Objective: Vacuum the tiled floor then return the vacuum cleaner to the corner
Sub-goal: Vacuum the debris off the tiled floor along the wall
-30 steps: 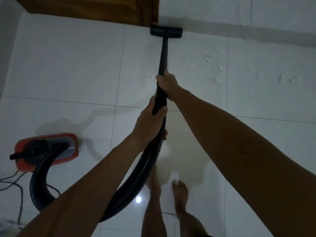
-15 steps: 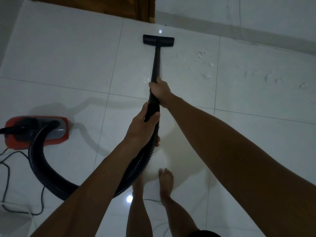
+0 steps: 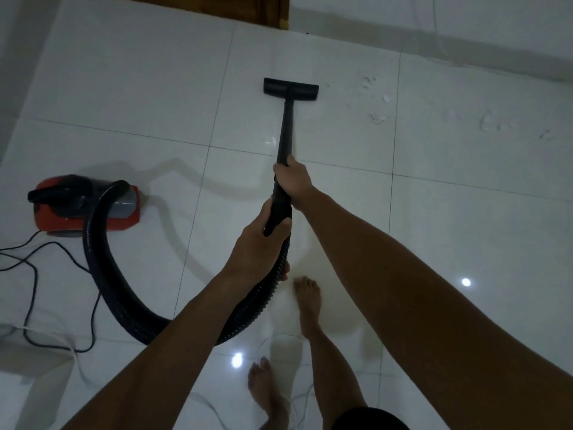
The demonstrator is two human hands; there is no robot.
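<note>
Right hand [image 3: 293, 181]: gripping the black wand [image 3: 286, 135] partway down, fingers curling round it, thumb side facing the floor head.
Left hand [image 3: 259, 248]: gripping the thick end of the wand just behind the right hand's fingers, where the ribbed hose [image 3: 102, 268] is joining it; fingers wrapping underneath, thumb lying on top.
Floor head [image 3: 290, 89]: sitting flat on the tiled floor [image 3: 139, 97], well ahead of the right hand's fingertips, at the far end of the wand.
Hose: dropping away below the left hand's fingers, looping low across the tiles and rising in an arch to the canister.
Vacuum cleaner [image 3: 86, 209]: red and grey body resting on the tiles, well off to the left of both hands' fingers.
Power cord [image 3: 31, 274]: trailing in loose curves on the floor beside the canister, further left of the left hand.
Debris [image 3: 376, 117]: pale scraps lying scattered on the tiles, ahead and to the right of the right hand's fingers, beside the floor head.
Bare feet [image 3: 307, 302]: standing on the tiles below the left hand's fingers, one ahead of the other.
Wooden door frame [image 3: 273, 10]: showing at the top edge, beyond the floor head.
</note>
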